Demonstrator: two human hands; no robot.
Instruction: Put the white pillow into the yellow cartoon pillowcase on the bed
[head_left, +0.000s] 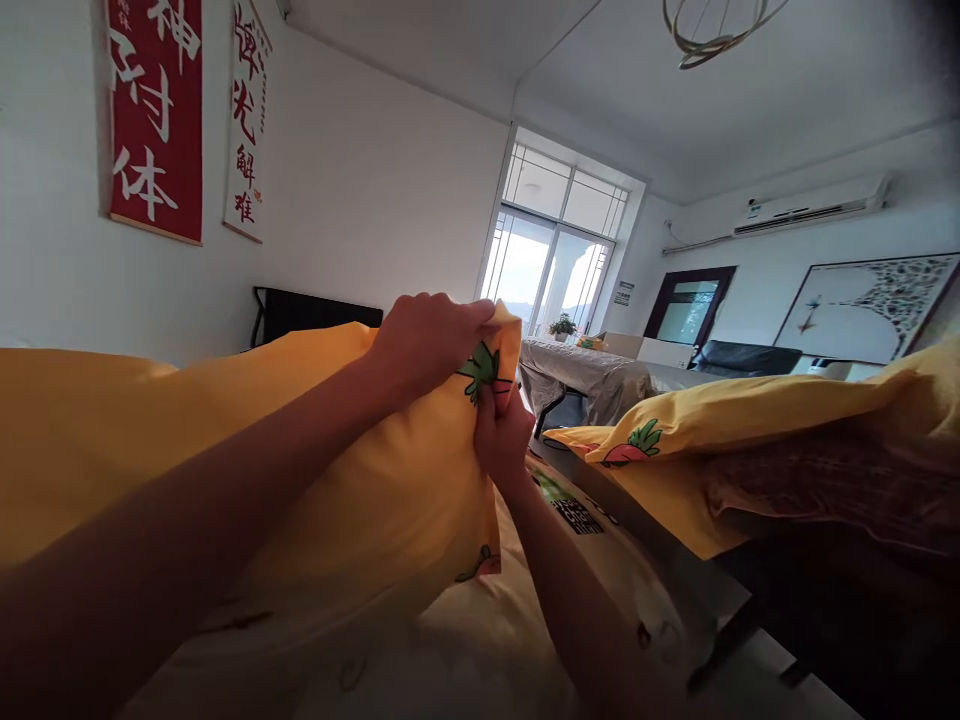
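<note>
A yellow fabric cover (420,480), printed with red-and-green radish or carrot shapes, stretches from the left edge to the middle of the view. My left hand (427,345) pinches its raised upper corner between thumb and fingers. Just below, my right hand (506,435) grips the same cover along its right-hand edge. The lower corner of that edge hangs loose. Whether anything fills the cover is hidden. Beneath it lies a pale printed cloth or sack (600,580) with black lettering.
Another yellow printed cloth (720,415) lies at the right over a dark reddish fabric (825,500). Behind stand a table under a grey sheet (585,365), a potted plant (562,325) and a black chair (742,357). A black backrest (319,318) stands by the left wall.
</note>
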